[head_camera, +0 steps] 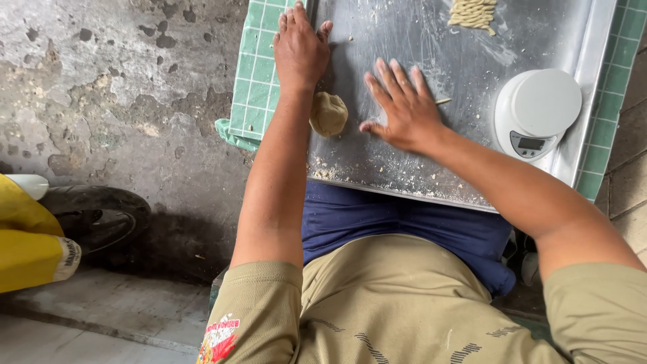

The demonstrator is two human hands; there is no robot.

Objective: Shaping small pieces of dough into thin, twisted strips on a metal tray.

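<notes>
Dough ball (pixel 328 113) on metal tray (pixel 465 54), between flat left hand (pixel 300 50) and right hand (pixel 404 108), fingers spread, untouched.

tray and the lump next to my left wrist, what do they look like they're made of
Tray: seemingly metal, dull grey brushed finish with soft reflections and a folded rim, dusted with crumbs. Lump: apparently soft dough, matte tan, slightly creased surface, like the pale twisted pieces at the far edge.

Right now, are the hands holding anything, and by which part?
Nothing is held. The left hand and right hand lie flat and open on the metal tray; the dough ball sits untouched between them.
</notes>
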